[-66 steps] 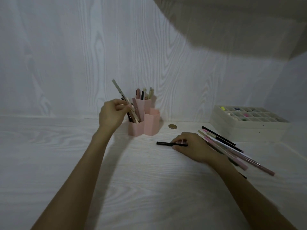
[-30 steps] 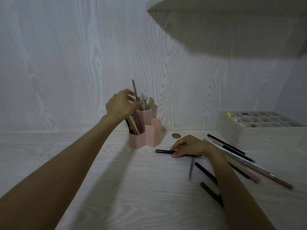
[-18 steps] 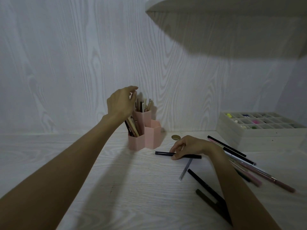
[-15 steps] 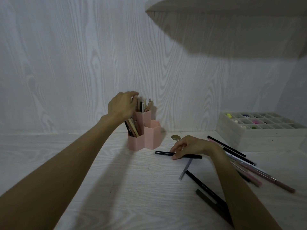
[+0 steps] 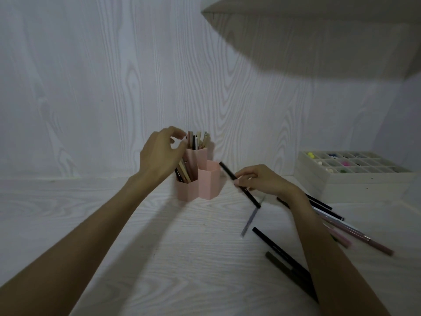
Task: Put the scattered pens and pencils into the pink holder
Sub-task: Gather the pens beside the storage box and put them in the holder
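The pink holder point(image 5: 208, 183), three joined hexagonal cups, stands near the back wall with several pens upright in its tall and left cups. My left hand point(image 5: 159, 156) hovers at the holder's left side, fingers curled apart and holding nothing. My right hand point(image 5: 262, 180) is just right of the holder, pinching a black pen point(image 5: 239, 184) lifted off the table and tilted, its top end near the front cup. A grey pen point(image 5: 250, 221), two dark pens point(image 5: 280, 252) and several pink and black ones point(image 5: 350, 231) lie scattered on the table at the right.
A white compartment box point(image 5: 346, 176) with small coloured items sits at the back right. A pale shelf point(image 5: 319, 10) overhangs the upper right. The white wood-grain table point(image 5: 91, 213) meets a matching wall behind the holder.
My left hand let its pen drop into the holder and drew back a little. My right hand picked the black pen up off the table and tilted it toward the holder.
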Demonstrator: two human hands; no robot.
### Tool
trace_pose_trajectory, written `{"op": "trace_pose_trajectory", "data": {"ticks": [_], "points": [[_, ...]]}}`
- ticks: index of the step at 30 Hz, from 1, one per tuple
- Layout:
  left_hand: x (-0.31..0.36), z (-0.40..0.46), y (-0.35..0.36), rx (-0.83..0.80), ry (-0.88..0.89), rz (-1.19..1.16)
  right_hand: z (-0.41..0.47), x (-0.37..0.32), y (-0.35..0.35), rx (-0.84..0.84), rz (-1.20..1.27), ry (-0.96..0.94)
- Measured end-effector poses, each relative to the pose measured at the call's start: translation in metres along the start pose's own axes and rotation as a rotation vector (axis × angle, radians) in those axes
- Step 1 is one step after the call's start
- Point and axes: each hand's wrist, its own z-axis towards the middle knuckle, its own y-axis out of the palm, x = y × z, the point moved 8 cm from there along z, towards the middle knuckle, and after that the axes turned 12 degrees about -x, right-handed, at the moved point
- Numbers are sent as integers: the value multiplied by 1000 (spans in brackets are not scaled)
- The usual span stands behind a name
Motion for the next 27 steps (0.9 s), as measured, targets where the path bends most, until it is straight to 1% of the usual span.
{"op": "trace_pose_trajectory", "data": {"ticks": [2, 3, 7, 8, 9, 12, 14, 17, 20, 22, 23, 25, 27], "points": [[8, -6, -2, -14, 13, -51, -2, -13, -4, 47, 80, -73], [12, -6, -1, -50, 11, -90, -4, -20, -5, 65, 111, -109], [32, 0, 17, -334, -13, -248, -8, -52, 1, 68, 225, -268], [38, 1, 20, -378, -11, -259, -8, -60, 4, 66, 226, -301], [44, 2, 21, -388, 7, -260, -9, -67, 7, 74, 213, -326], [56, 5, 15, -331, 89, -236, -10, -83, 9, 152, 182, -381], [61, 5, 12, -308, 137, -177, -11, -90, 9, 209, 195, -416], [70, 6, 5, -218, 195, -47, -12, -96, 9, 274, 209, -453], [78, 9, -1, -152, 227, -10, -13, -99, 7, 348, 212, -466], [80, 11, -9, -98, 228, -111, -12, -97, 4, 351, 208, -446], [79, 11, -17, -32, 230, -204, -12, -94, 3, 347, 174, -417], [73, 8, -37, 151, 237, -421, -11, -87, -2, 362, 26, -344], [64, 5, -44, 262, 221, -543, -11, -76, -9, 389, -91, -264]]}}
